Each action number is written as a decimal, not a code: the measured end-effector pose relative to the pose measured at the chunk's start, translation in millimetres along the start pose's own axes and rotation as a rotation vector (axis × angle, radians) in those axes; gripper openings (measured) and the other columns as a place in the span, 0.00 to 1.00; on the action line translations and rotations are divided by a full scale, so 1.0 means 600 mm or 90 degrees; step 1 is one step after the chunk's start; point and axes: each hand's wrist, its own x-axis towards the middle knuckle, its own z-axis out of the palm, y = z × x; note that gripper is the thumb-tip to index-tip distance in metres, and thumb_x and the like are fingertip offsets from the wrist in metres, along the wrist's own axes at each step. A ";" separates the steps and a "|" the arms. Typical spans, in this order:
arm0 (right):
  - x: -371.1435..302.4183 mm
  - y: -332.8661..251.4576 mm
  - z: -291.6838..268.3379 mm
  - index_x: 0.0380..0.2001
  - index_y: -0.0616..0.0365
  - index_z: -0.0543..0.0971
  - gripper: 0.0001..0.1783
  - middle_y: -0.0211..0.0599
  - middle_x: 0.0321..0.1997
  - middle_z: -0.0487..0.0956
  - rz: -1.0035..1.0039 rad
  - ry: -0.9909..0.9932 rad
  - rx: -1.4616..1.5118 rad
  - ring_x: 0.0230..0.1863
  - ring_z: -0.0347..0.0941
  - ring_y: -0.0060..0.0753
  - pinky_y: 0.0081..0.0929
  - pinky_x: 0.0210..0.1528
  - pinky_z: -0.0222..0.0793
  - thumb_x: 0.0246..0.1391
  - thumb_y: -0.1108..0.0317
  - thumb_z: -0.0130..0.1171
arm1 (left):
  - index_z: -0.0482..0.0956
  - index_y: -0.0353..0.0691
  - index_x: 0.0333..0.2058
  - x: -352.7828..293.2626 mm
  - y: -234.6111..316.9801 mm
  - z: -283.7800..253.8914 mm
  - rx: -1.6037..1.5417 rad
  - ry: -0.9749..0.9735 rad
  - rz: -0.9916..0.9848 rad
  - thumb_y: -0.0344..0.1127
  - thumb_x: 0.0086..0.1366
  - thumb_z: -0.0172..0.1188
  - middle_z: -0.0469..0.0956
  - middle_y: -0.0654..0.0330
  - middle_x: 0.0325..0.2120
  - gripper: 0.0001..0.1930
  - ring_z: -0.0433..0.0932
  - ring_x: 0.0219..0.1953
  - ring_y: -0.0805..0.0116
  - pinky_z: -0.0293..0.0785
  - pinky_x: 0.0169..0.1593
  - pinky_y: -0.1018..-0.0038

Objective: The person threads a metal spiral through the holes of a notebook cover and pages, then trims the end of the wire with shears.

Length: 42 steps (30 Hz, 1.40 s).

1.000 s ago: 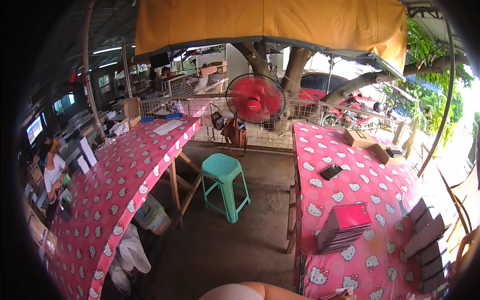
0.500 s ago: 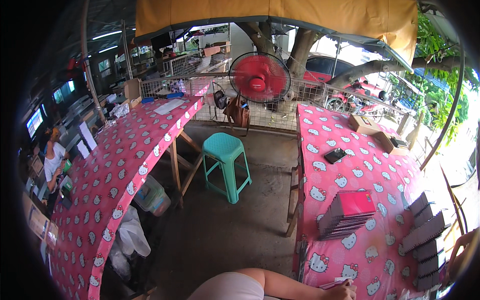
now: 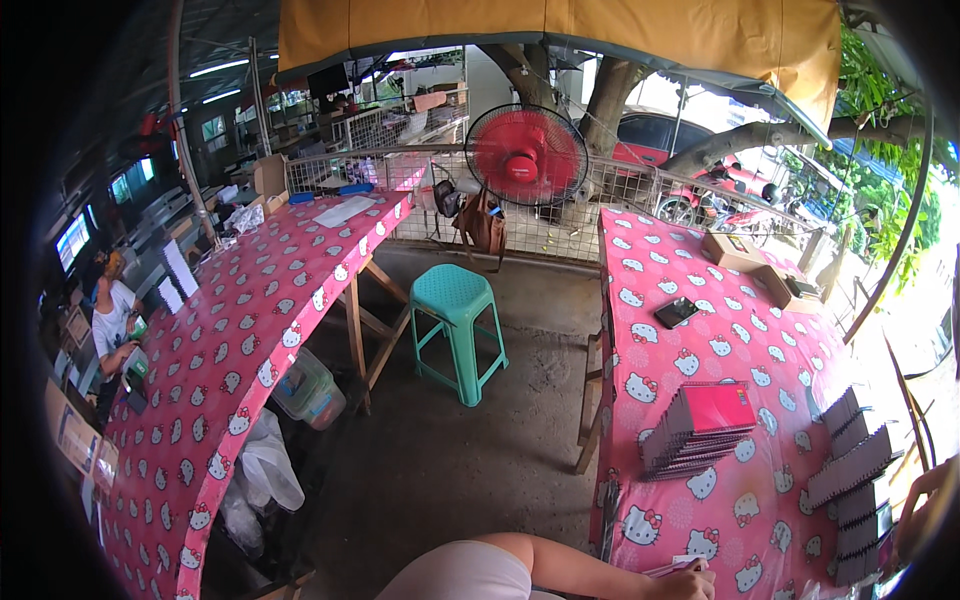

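My left arm, in a pale sleeve, reaches from the lower edge to the right. At its end my left hand (image 3: 692,581) is at the near part of the right-hand table, its fingers curled in. Beside the fingers a flat pink-and-white thing (image 3: 668,568) shows in part; its kind is hard to make out. Farther up the table stands a stack of spiral notebooks (image 3: 715,410) with a pink cover on top. More spiral-bound stacks (image 3: 850,460) lie by the right edge, with part of another person's arm (image 3: 925,505) next to them. My right hand is out of view.
A pink-patterned table (image 3: 655,250) carries a black phone (image 3: 677,312) and small cardboard boxes (image 3: 735,252). A green stool (image 3: 453,292) and a red fan (image 3: 524,158) stand ahead. Left is another pink table (image 3: 240,330), with a seated person (image 3: 115,320) beyond it.
The whole view has shifted slightly to the right in the picture. The seated person's hand at the far left has moved a little. My left hand stays in place.
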 end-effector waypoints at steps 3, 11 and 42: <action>0.002 -0.010 -0.002 0.33 0.60 0.77 0.08 0.41 0.28 0.77 -0.060 0.034 0.014 0.28 0.73 0.40 0.35 0.35 0.70 0.57 0.67 0.57 | 0.86 0.47 0.30 -0.002 0.002 0.000 0.011 0.011 -0.003 0.36 0.56 0.64 0.81 0.64 0.26 0.04 0.77 0.30 0.62 0.71 0.38 0.65; 0.006 -0.015 -0.004 0.30 0.61 0.78 0.11 0.45 0.27 0.77 -0.032 0.001 0.087 0.28 0.74 0.45 0.39 0.35 0.70 0.56 0.63 0.58 | 0.85 0.47 0.29 0.003 0.012 -0.008 0.013 0.005 -0.004 0.35 0.56 0.63 0.81 0.64 0.25 0.04 0.77 0.29 0.62 0.71 0.38 0.65; -0.018 0.358 -0.003 0.47 0.64 0.77 0.25 0.56 0.47 0.76 0.104 -0.045 -0.177 0.50 0.70 0.59 0.46 0.54 0.64 0.53 0.55 0.59 | 0.82 0.47 0.42 0.019 0.028 -0.008 0.092 -0.093 -0.134 0.36 0.54 0.63 0.82 0.57 0.37 0.14 0.79 0.39 0.60 0.72 0.47 0.62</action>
